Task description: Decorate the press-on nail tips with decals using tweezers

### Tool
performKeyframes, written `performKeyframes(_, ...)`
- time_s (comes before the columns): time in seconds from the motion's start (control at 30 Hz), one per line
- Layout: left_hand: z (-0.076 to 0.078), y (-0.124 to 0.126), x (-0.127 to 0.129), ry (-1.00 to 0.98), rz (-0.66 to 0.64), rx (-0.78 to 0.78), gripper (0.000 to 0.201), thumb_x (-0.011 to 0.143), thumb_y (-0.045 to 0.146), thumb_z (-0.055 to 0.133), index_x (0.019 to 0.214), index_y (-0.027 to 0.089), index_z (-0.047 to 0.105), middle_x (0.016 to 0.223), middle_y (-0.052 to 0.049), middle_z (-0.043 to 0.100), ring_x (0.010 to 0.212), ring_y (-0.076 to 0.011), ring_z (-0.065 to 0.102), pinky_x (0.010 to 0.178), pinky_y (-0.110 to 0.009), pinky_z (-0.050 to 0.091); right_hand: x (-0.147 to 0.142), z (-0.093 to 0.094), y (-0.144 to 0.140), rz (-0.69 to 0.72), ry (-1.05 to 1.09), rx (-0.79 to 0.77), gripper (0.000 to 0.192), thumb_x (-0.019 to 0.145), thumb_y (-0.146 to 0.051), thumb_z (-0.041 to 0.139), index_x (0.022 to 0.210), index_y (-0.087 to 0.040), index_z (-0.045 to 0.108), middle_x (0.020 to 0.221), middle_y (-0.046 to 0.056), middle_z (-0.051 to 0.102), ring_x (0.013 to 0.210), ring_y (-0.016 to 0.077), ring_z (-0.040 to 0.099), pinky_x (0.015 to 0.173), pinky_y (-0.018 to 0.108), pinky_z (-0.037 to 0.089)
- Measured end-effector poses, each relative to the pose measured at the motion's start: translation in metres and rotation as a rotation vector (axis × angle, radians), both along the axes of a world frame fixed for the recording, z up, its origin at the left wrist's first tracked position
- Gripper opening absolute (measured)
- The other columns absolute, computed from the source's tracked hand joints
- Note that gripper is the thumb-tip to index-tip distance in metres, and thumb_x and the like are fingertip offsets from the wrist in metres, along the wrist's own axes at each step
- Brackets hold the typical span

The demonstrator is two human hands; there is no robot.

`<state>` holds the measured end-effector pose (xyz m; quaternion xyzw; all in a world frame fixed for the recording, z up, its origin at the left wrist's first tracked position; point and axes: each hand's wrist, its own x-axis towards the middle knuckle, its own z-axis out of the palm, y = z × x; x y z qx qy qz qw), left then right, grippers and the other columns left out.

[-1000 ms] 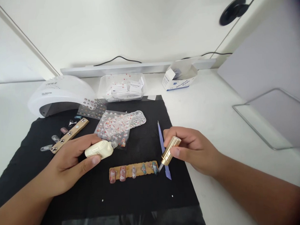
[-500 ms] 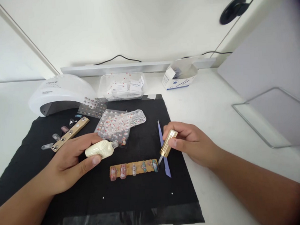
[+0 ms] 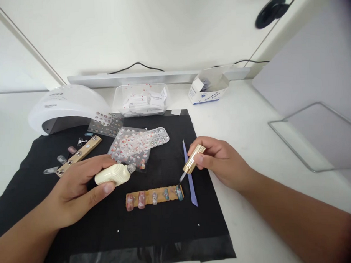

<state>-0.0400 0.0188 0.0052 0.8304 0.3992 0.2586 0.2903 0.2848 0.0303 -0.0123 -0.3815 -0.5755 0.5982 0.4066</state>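
My left hand (image 3: 79, 188) is closed round a cream nail polish bottle (image 3: 113, 175), tilted with its uncapped neck toward the right. In my right hand (image 3: 219, 160) is the gold-capped nail polish brush (image 3: 194, 159), slanting down to the left. Its bristle tip meets or hovers just over the upper end of the rightmost teal press-on nail (image 3: 179, 193); whether they touch I cannot tell. Several decorated nails, pink, clear and teal, sit along a wavy-edged tan strip (image 3: 160, 197). Purple tweezers (image 3: 191, 184) lie just beneath my right hand.
A white nail lamp (image 3: 68, 106) stands at the back left. Sticker sheets (image 3: 130, 146) and a wooden nail stand (image 3: 88, 148) lie on the black cloth (image 3: 156, 232). Behind are a clear plastic tub (image 3: 141, 102) and an alcohol pad box (image 3: 208, 90). A metal wire frame (image 3: 297, 154) is at right.
My right hand has moved the brush slightly left and up, its tip going from beside the rightmost nail to that nail's upper end. My left hand still holds the bottle.
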Motion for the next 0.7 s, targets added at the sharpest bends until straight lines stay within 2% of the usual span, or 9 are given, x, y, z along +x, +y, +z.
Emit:
performKeyframes(0.13,0.000,0.001,-0.001,-0.002,-0.038,0.005,0.010,0.094,0.026,0.054,0.102,0.024,0.061,0.091,0.002,0.064,0.078,-0.0137,0.057,0.068,-0.022,0.042,-0.001,0.000,-0.001,0.019,0.031,0.003,0.032,0.081,-0.049,0.075,0.074,-0.021,0.062,0.065,-0.002,0.059,0.054,0.0105,0.054,0.050,0.025,0.040)
performKeyframes(0.23,-0.001,0.001,-0.001,-0.009,-0.026,0.019,0.011,0.094,0.027,0.055,0.103,0.024,0.061,0.092,0.001,0.064,0.079,-0.0139,0.057,0.069,-0.022,0.043,-0.002,0.000,-0.005,0.025,-0.024,0.021,0.028,0.083,-0.046,0.074,0.078,-0.020,0.065,0.066,-0.001,0.062,0.057,0.0120,0.056,0.051,0.026,0.040)
performKeyframes(0.33,-0.001,0.000,-0.001,-0.012,-0.022,0.015,0.012,0.095,0.028,0.055,0.104,0.023,0.061,0.090,0.001,0.063,0.077,-0.0138,0.057,0.069,-0.022,0.042,-0.002,-0.002,-0.006,-0.056,-0.045,0.057,0.026,0.084,-0.046,0.072,0.079,-0.021,0.065,0.068,-0.001,0.064,0.059,0.0116,0.056,0.055,0.026,0.041)
performKeyframes(0.5,-0.001,-0.001,0.000,-0.031,-0.025,-0.013,0.011,0.096,0.027,0.056,0.104,0.021,0.061,0.088,0.001,0.062,0.074,-0.0128,0.055,0.069,-0.022,0.041,-0.004,-0.004,-0.007,-0.170,0.007,0.107,0.028,0.082,-0.051,0.074,0.081,-0.024,0.066,0.064,-0.004,0.057,0.057,0.0107,0.051,0.057,0.026,0.044)
performKeyframes(0.7,-0.002,-0.001,0.005,-0.038,-0.077,-0.035,0.008,0.095,0.023,0.055,0.100,0.020,0.061,0.084,0.002,0.061,0.072,-0.0119,0.055,0.066,-0.022,0.041,-0.005,-0.011,-0.008,-0.251,0.003,0.187,0.018,0.084,-0.045,0.074,0.092,-0.029,0.071,0.077,-0.002,0.061,0.065,0.0118,0.055,0.061,0.026,0.045)
